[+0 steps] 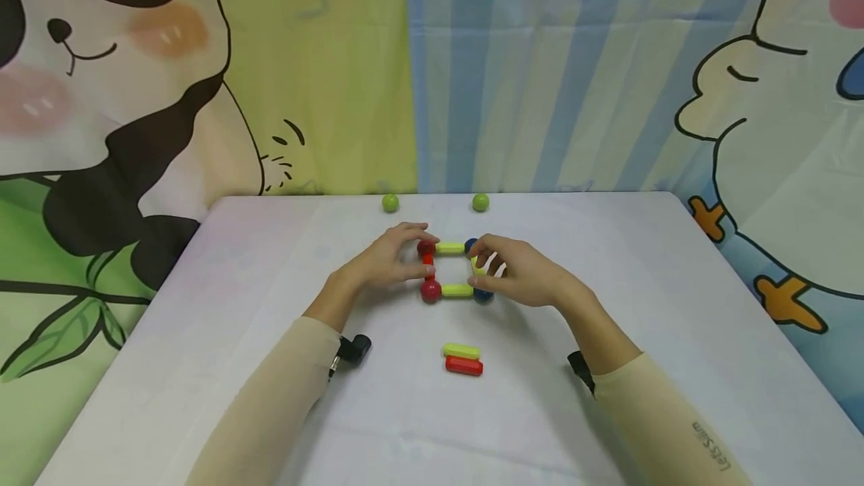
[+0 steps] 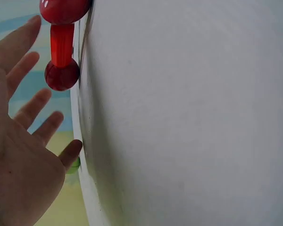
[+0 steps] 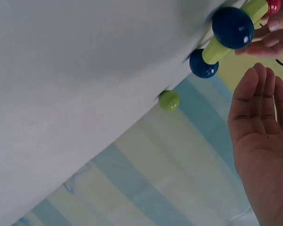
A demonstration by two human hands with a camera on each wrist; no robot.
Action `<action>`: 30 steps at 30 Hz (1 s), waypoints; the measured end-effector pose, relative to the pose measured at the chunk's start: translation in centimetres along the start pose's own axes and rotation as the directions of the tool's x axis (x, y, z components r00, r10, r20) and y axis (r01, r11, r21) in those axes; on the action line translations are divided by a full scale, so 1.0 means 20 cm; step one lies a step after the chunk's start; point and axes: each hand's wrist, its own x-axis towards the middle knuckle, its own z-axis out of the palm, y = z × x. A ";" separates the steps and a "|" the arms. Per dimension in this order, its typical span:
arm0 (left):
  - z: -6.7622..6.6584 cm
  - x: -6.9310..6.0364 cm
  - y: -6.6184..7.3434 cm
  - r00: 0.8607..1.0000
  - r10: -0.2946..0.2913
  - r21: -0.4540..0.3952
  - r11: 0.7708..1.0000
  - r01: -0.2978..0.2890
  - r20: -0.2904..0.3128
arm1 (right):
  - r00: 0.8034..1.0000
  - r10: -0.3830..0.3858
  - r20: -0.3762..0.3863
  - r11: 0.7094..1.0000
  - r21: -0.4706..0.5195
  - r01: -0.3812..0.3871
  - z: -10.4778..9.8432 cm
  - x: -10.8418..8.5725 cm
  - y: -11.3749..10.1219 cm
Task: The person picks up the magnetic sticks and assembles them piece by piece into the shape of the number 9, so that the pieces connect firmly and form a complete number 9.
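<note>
A square of rods and balls lies on the table: two red balls (image 1: 430, 291) joined by a red rod (image 2: 62, 44) on the left, two blue balls (image 3: 233, 27) joined by a yellow-green rod (image 3: 215, 51) on the right, and yellow-green rods (image 1: 457, 291) along the near and far sides. My left hand (image 1: 390, 255) is beside the red side, fingers spread and relaxed, gripping nothing. My right hand (image 1: 523, 270) is at the blue side with fingers loosely bent; in the right wrist view its palm (image 3: 262, 150) holds nothing. Whether fingertips touch the balls is unclear.
Two green balls (image 1: 390, 203) (image 1: 481, 202) stand near the table's far edge. A loose yellow-green rod (image 1: 462, 351) and a loose red rod (image 1: 463, 366) lie side by side nearer the front. Behind the table (image 1: 270, 246) hangs a patterned curtain (image 1: 540, 96).
</note>
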 end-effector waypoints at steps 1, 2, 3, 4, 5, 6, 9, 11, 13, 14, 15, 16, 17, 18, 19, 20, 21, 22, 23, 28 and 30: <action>0.00 0.00 -0.01 1.000 0.016 -0.015 1.000 -0.016 -0.004 | 1.000 -0.008 0.005 1.000 0.009 0.008 0.01 -0.01 -0.01; 0.00 0.00 -0.01 1.000 0.028 -0.029 0.999 -0.028 -0.009 | 1.000 -0.015 0.008 1.000 0.018 0.015 0.02 -0.01 -0.01; 0.00 0.00 -0.02 0.999 0.041 -0.041 0.998 -0.042 -0.016 | 1.000 -0.023 0.011 0.999 0.025 0.023 0.03 -0.02 -0.01; 0.00 0.00 -0.03 0.998 0.052 -0.055 0.997 -0.054 -0.023 | 1.000 -0.028 0.013 0.999 0.024 0.028 0.04 -0.03 -0.01; 0.00 0.00 -0.03 0.998 0.056 -0.069 0.996 -0.058 -0.026 | 0.999 -0.032 0.014 0.999 0.023 0.032 0.04 -0.03 -0.01; 0.00 0.00 -0.03 0.998 0.058 -0.080 0.995 -0.060 -0.025 | 0.999 -0.032 0.015 0.999 0.022 0.032 0.05 -0.04 -0.01; 0.00 0.00 -0.04 0.999 0.043 -0.110 0.993 -0.043 -0.003 | 0.999 -0.037 0.020 0.999 0.007 0.037 0.07 -0.06 -0.01; 0.00 -0.01 -0.05 0.999 0.024 -0.124 0.992 -0.021 0.022 | 0.998 -0.048 0.032 0.999 0.003 0.048 0.08 -0.07 -0.02; -0.01 -0.02 -0.05 0.999 0.009 -0.133 0.991 -0.004 0.043 | 0.997 -0.064 0.044 0.998 -0.001 0.064 0.10 -0.08 -0.02; -0.01 -0.02 -0.05 0.999 0.004 -0.135 0.991 0.003 0.051 | 0.996 -0.078 0.047 0.997 -0.006 0.079 0.10 -0.08 -0.02; -0.01 -0.02 -0.05 0.998 0.001 -0.139 0.990 0.007 0.058 | 0.995 -0.092 0.050 0.996 -0.011 0.093 0.11 -0.07 -0.03; -0.02 -0.02 -0.05 0.998 0.000 -0.143 0.990 0.009 0.062 | 0.993 -0.102 0.053 0.995 -0.012 0.103 0.12 -0.07 -0.03; -0.02 -0.03 -0.06 0.998 -0.001 -0.148 0.989 0.011 0.069 | 0.993 -0.103 0.058 0.995 -0.007 0.103 0.12 -0.07 -0.04; -0.02 -0.03 -0.06 0.997 -0.001 -0.155 0.988 0.013 0.076 | 0.993 -0.102 0.063 0.995 -0.005 0.102 0.13 -0.07 -0.04; -0.02 -0.03 -0.07 0.997 0.000 -0.162 0.987 0.013 0.082 | 0.993 -0.099 0.069 0.995 -0.001 0.099 0.14 -0.07 -0.05; -0.01 -0.03 -0.07 0.996 0.003 -0.174 0.985 0.013 0.089 | 0.992 -0.096 0.077 0.995 0.003 0.096 0.14 -0.07 -0.05; -0.01 -0.03 -0.07 0.995 0.004 -0.185 0.983 0.014 0.095 | 0.992 -0.092 0.089 0.996 0.007 0.091 0.15 -0.07 -0.06; -0.01 -0.03 -0.08 0.995 0.007 -0.192 0.981 0.013 0.100 | 0.992 -0.084 0.099 0.996 0.014 0.083 0.16 -0.07 -0.06; -0.01 -0.03 -0.08 0.995 0.009 -0.199 0.980 0.011 0.102 | 0.991 -0.079 0.108 0.997 0.020 0.077 0.16 -0.08 -0.07; 0.00 -0.03 -0.08 0.993 0.028 -0.220 0.976 -0.003 0.112 | 0.984 -0.080 0.157 0.997 0.003 0.080 0.19 -0.09 -0.09; -0.01 -0.04 -0.08 0.992 0.030 -0.220 0.976 -0.003 0.120 | 0.980 -0.081 0.182 0.996 -0.012 0.084 0.21 -0.08 -0.11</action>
